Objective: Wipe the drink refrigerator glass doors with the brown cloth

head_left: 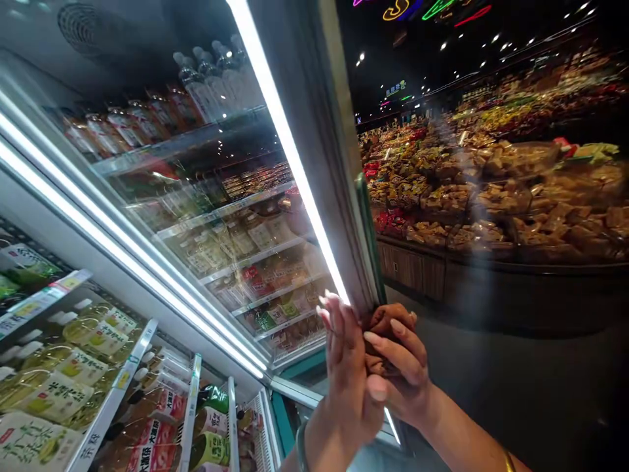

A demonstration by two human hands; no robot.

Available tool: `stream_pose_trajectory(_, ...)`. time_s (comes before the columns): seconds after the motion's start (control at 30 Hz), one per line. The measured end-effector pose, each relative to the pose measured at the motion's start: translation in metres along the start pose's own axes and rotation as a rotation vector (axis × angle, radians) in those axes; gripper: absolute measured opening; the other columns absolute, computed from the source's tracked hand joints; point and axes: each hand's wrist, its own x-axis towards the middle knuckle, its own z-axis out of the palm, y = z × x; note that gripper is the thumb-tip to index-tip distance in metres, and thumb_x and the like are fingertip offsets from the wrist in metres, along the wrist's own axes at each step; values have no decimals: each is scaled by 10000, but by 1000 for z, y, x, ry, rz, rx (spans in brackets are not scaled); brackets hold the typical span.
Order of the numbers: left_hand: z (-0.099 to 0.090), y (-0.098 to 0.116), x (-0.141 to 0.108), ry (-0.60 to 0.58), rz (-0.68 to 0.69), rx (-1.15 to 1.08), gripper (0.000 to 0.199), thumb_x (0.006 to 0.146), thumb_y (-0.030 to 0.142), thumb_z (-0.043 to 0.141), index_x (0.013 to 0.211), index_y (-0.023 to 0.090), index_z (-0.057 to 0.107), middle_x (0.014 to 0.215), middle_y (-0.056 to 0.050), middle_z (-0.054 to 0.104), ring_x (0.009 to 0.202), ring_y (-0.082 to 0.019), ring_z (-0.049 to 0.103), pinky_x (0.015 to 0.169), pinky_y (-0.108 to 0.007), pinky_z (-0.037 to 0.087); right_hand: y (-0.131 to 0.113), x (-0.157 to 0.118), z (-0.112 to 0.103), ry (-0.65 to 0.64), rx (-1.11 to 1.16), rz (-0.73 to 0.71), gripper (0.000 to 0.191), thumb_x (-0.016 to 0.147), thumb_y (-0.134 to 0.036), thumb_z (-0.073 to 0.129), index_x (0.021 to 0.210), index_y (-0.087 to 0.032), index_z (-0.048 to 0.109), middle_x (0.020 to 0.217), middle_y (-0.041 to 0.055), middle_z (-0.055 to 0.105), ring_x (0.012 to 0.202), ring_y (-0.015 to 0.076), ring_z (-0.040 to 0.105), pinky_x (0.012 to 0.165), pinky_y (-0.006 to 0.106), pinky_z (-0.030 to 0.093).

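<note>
A glass cooler door [314, 124] with a bright light strip stands swung open in front of me. My left hand [344, 380] is raised at the lower part of the door frame, fingers stretched out and close together, palm toward the frame's edge. Beside it, my right hand [407, 367] has its fingers curled round a brown cloth [388, 318], which lies against the outer side of the frame. The left thumb reaches across to the right hand. Part of the cloth is hidden behind the right fingers.
Cooler shelves [132, 354] with bottled drinks [63, 387] are at the lower left. Through the door glass, more bottles [211, 78] show, some perhaps reflected. A dark green handle [371, 236] runs along the door's edge. At right, bins of packaged goods [472, 203] stand on a wooden counter [413, 265].
</note>
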Motion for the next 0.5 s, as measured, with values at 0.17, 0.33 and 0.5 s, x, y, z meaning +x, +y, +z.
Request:
stream_pose_trajectory(0.17, -22, 0, 14, -83, 9, 37, 759, 1057, 601, 96, 1707, 224, -11, 1778, -13, 189, 1652, -201, 102, 1375, -353, 185, -15, 10, 4, 212, 144, -18, 437, 854, -279, 767, 1262, -384, 649, 1436, 24, 597, 1362, 265, 594, 1173, 516, 524)
stream_pose_trajectory(0.33, -15, -7, -3, -75, 56, 83, 777, 1057, 592, 107, 1713, 176, 113, 1785, -54, 158, 1654, -216, 97, 1369, -355, 155, -27, -3, -11, 134, 267, 223, 221, 1007, -311, 537, 1214, -250, 585, 1551, 138, 497, 1486, 310, 497, 1166, 625, 513)
stream_pose_trajectory(0.5, -10, -8, -22, -89, 58, 129, 816, 1077, 610, 172, 1704, 109, 23, 1789, -144, 106, 1655, -277, 102, 1335, -440, 272, -25, 70, -11, 230, 444, 162, 327, 1025, -472, 498, 1281, -278, 565, 1518, 121, 506, 1457, 331, 518, 1198, 715, 437)
